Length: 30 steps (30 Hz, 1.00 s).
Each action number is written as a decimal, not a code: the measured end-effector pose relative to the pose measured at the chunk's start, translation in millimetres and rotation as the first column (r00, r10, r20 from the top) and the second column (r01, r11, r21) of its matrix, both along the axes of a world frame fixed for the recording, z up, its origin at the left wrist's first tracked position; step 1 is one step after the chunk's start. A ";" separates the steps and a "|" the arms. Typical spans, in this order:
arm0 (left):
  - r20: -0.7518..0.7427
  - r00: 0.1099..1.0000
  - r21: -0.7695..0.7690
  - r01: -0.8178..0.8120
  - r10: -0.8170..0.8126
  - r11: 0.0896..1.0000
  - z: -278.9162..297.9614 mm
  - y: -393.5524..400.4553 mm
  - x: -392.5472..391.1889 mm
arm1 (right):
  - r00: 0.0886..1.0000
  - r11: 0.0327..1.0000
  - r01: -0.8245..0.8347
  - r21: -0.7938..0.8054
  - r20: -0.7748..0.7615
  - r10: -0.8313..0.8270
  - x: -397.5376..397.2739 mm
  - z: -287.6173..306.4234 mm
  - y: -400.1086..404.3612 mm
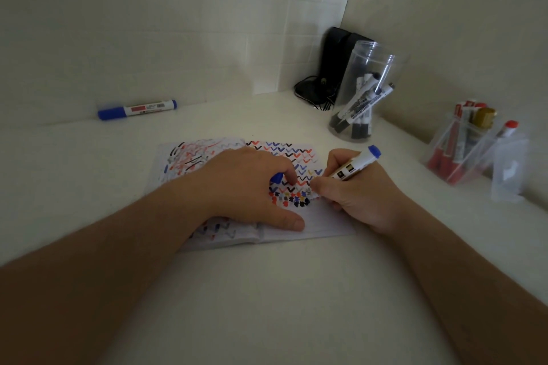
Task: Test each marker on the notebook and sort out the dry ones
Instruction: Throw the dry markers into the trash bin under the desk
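Gripping marker, right hand

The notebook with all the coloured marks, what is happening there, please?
A person tests markers. The right hand presses a blue marker onto the open notebook, while the left hand holds the page flat and keeps a blue cap. Another blue marker lies apart by the wall; others stand in a round jar and a clear box.

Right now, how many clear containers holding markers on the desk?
2: a round clear jar near the back corner, and a clear box of red markers by the right wall.
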<state>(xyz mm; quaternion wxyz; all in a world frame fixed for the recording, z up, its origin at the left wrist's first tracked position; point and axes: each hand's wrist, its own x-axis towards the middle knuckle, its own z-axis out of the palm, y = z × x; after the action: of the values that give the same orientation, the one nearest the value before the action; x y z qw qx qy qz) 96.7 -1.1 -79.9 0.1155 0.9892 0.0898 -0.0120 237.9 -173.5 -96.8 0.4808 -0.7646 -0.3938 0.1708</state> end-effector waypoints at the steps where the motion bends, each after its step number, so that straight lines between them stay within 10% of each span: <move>1: -0.002 1.000 0.001 0.001 -0.001 1.000 0.4 -0.4 -0.1 | 1.000 1.000 0.000 -0.004 0.005 0.000 0.5 -0.1 -0.2; 13: 0.086 0.995 -0.038 -0.046 0.050 0.998 -3.4 -3.3 -2.5 | 0.989 0.996 -0.019 0.086 -0.143 0.031 4.2 1.5 1.8; 20: 0.242 0.967 -0.269 -0.017 0.084 0.963 -7.7 6.3 -4.4 | 0.836 0.914 -0.077 0.398 -0.474 0.277 16.6 7.2 -6.5; 30: 0.348 0.936 -0.259 0.054 0.041 0.964 -10.1 6.3 -2.4 | 0.735 0.903 -0.065 0.426 -0.592 0.332 20.1 10.2 -11.0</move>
<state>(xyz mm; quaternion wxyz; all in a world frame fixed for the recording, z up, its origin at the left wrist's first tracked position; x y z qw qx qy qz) 94.4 5.2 -90.0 0.2604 0.9514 0.0621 0.1522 258.0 -184.5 -86.6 0.7033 -0.5022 -0.3077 0.3981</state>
